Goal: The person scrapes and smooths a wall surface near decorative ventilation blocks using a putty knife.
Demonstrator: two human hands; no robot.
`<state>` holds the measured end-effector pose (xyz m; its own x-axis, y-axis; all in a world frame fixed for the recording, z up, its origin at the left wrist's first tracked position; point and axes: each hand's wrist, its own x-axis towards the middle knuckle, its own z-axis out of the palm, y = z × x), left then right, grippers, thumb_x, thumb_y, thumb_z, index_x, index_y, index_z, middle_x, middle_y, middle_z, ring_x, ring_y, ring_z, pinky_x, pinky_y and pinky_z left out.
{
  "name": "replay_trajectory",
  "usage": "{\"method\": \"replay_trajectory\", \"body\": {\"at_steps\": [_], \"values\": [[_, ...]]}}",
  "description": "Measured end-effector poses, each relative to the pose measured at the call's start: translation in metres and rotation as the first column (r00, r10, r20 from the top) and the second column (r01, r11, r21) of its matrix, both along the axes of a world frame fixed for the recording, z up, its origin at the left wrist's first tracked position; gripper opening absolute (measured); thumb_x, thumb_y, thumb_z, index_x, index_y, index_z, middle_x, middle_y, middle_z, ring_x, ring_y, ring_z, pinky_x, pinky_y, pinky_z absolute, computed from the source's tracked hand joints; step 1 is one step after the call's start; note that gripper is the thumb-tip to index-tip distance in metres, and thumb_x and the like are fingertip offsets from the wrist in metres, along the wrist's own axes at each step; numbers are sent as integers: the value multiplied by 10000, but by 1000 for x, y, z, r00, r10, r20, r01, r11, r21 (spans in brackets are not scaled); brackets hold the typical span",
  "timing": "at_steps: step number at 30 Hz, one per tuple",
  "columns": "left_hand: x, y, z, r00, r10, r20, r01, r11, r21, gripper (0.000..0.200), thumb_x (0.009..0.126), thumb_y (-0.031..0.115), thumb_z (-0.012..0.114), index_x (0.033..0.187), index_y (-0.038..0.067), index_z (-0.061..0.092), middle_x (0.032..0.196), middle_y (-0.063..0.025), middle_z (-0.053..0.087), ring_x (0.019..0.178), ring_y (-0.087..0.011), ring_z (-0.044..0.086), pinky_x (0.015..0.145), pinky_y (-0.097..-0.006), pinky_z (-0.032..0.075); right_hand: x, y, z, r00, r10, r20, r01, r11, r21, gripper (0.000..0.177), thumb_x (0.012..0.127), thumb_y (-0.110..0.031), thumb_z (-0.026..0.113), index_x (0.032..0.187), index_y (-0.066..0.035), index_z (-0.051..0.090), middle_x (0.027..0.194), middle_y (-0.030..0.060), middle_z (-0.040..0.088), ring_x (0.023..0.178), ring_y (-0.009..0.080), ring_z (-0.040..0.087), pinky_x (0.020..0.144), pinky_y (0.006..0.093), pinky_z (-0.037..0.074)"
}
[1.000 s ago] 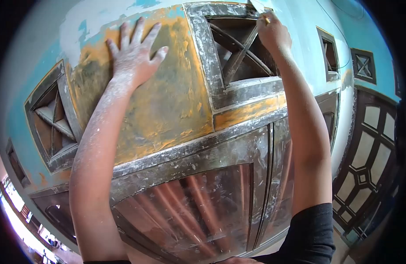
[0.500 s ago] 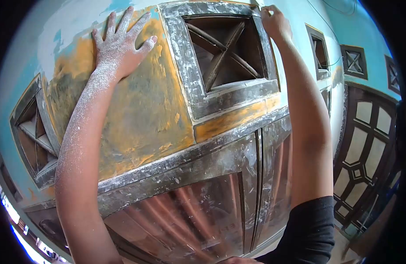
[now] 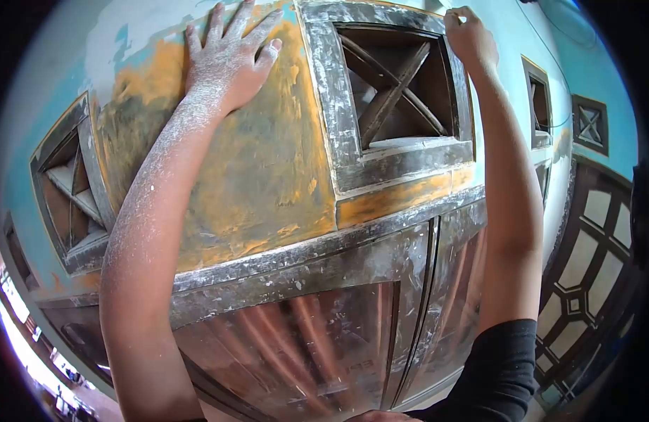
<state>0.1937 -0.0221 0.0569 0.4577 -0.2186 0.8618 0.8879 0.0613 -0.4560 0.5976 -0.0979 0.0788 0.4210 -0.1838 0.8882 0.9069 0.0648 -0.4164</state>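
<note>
Below both hands runs a grey, paint-flecked window frame [image 3: 303,264] over dusty glass [image 3: 303,352], and a dark panelled door [image 3: 592,239] stands far out past the right fingers. A grey square vent frame [image 3: 338,133] with crossed slats [image 3: 391,91] fills the space between the two hands. The left hand [image 3: 229,63], white with dust, lies flat with its fingers [image 3: 215,24] spread and released on the orange wall patch [image 3: 268,176], which runs down from under the palm. The right hand [image 3: 471,36] is clenched at the vent frame's upper right corner, knuckles against it; anything in its grasp is hidden.
</note>
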Motion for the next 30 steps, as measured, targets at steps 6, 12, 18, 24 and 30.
{"method": "replay_trajectory", "body": {"at_steps": [6, 12, 18, 24, 30], "values": [[0, 0, 2, 1000, 5, -4, -5, 1000, 13, 542, 1078, 494, 393, 1605, 419, 290, 1713, -2, 197, 1573, -331, 161, 1255, -620, 87, -2, -5, 9, 1000, 26, -16, -25, 998, 65, 329, 966, -377, 547, 1164, -169, 707, 1034, 277, 720, 1007, 484, 679, 889, 556, 524], [3, -5, -2, 999, 31, 36, -30, 999, -32, 547, 1077, 490, 396, 1607, 416, 285, 1716, 6, 186, 1577, -320, 152, 1258, -615, 83, -18, -13, 0, 999, 36, 8, -37, 999, 35, 326, 947, -380, 563, 1130, -165, 726, 1038, 277, 721, 1011, 479, 681, 896, 550, 528], [6, -11, -4, 996, 63, 68, -58, 996, -71, 552, 1074, 486, 404, 1608, 412, 286, 1716, 3, 182, 1577, -316, 153, 1261, -610, 81, -48, -33, -11, 994, 48, 103, -51, 998, 26, 388, 960, -389, 521, 1132, -95, 705, 1050, 285, 715, 1032, 486, 671, 919, 545, 524], [6, -11, -5, 997, 33, 65, -29, 998, -60, 552, 1069, 491, 414, 1603, 402, 305, 1713, 1, 193, 1574, -319, 163, 1263, -599, 93, 24, -2, 22, 997, -82, 14, 82, 995, -58, 419, 950, -523, 540, 1274, -304, 690, 1212, 166, 732, 1132, 407, 682, 984, 504, 516], [7, -12, -6, 998, 4, 68, 1, 998, -62, 552, 1069, 489, 415, 1603, 397, 308, 1712, 2, 197, 1573, -314, 167, 1267, -586, 93, 3, -6, 11, 988, -138, 73, 142, 988, -61, 443, 951, -536, 519, 1283, -291, 678, 1159, 186, 740, 1113, 428, 683, 969, 513, 520]]}}
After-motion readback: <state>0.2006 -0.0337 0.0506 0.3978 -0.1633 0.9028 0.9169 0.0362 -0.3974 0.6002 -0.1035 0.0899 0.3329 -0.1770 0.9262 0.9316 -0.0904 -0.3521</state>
